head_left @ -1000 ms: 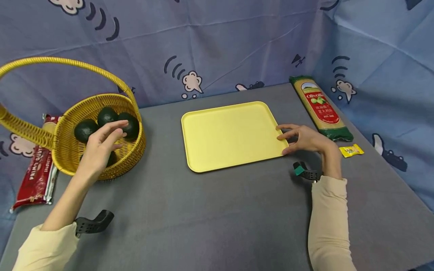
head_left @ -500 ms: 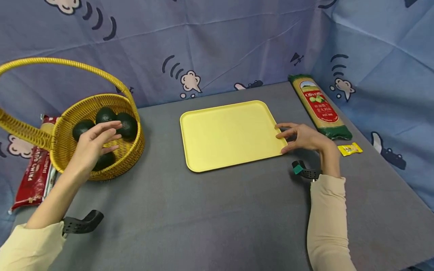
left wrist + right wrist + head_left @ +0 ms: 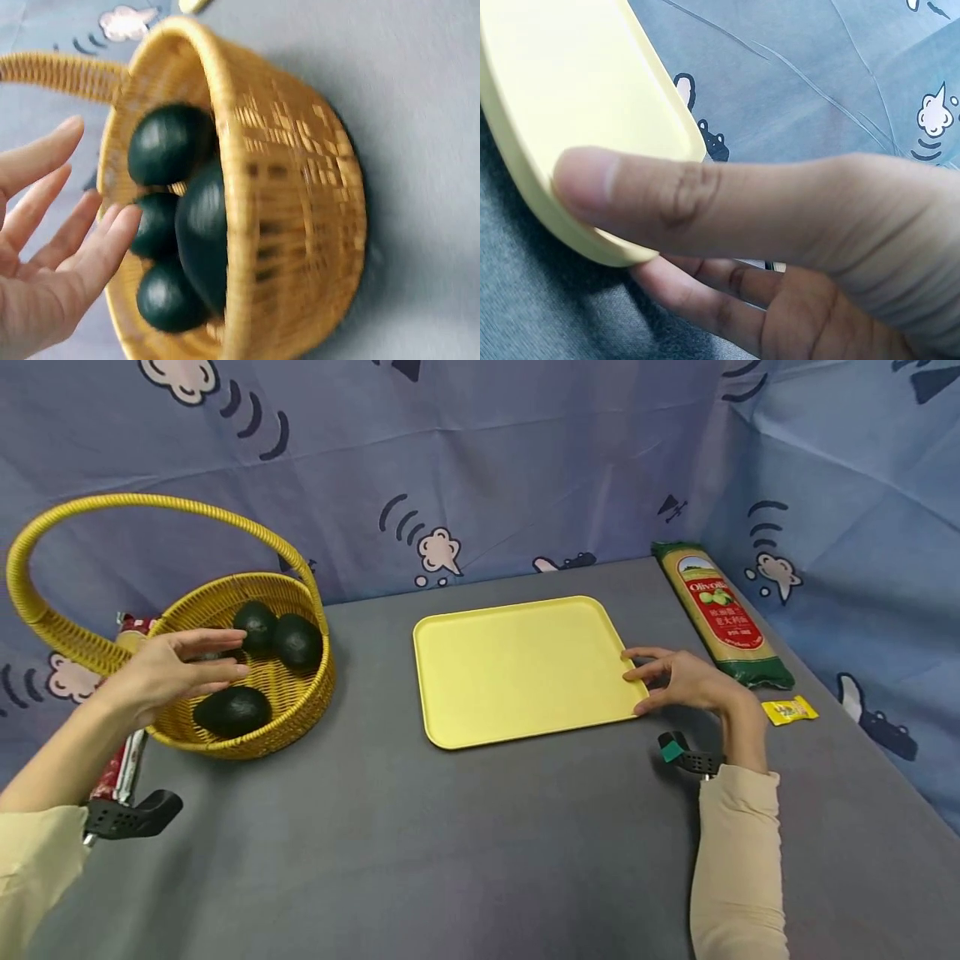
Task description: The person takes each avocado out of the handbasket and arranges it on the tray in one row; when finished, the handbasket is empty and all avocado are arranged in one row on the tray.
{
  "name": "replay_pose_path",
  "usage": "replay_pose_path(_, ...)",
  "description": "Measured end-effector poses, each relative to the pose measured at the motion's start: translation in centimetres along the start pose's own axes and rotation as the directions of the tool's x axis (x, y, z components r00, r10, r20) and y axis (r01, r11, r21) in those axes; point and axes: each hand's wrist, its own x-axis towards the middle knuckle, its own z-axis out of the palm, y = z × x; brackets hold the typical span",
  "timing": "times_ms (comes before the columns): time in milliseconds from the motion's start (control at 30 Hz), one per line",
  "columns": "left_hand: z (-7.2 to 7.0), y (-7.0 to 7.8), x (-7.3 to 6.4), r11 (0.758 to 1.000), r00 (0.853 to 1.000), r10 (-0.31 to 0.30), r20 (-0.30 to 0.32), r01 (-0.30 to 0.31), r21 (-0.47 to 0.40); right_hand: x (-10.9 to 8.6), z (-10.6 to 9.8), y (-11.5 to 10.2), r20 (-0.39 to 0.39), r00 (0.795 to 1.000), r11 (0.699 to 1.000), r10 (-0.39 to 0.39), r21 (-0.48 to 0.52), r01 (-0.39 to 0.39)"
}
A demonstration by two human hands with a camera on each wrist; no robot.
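Arch-handled yellow woven basket (image 3: 313, 708), beneath the spread-fingered left grip (image 3: 176, 670); pale-yellow rectangular tray (image 3: 525, 668), leftward of the right grip (image 3: 682, 681), which pinches its corner; foremost dark-green oval avocado (image 3: 232, 711), inside the basket, near-right of the closer left grip, long axis running crosswise.

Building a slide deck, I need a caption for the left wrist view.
Left hand with fingers extended beside a yellow wicker basket holding four dark green avocados.

Left hand (image 3: 167, 673) loose, right hand (image 3: 688, 681) in a pinch
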Motion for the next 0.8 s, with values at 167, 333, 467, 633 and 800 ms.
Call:
replay_pose_path(167,-1.0,-0.4,0.4,0.999,0.997,-0.031,0.073,0.034,-0.039,0.0,0.0,0.2,0.001,1.0,1.0,0.006,0.002,-0.006)
replay_pose_path(333,-2.3,-1.2,0.4,0.997,0.993,0.0,0.117,0.01,-0.082,0.3,0.2,0.2,0.005,1.0,1.0,0.003,0.016,-0.003)
replay_pose_path(467,-3.8,-1.9,-0.1,1.0,0.987,0.013,0.157,-0.014,0.004,0.5,0.3,0.0,0.008,1.0,1.0,0.005,0.028,-0.005)
replay_pose_path(633,-5.6,-2.2,-0.7,0.994,0.982,0.009,0.191,-0.029,0.103,0.4,0.2,-0.1,0.005,1.0,0.999,0.002,0.034,-0.003)
replay_pose_path(800,-5.9,-2.0,-0.3,0.994,0.981,0.008,0.194,-0.029,0.103,0.4,0.3,0.1,0.008,1.0,1.0,0.017,0.01,-0.017)
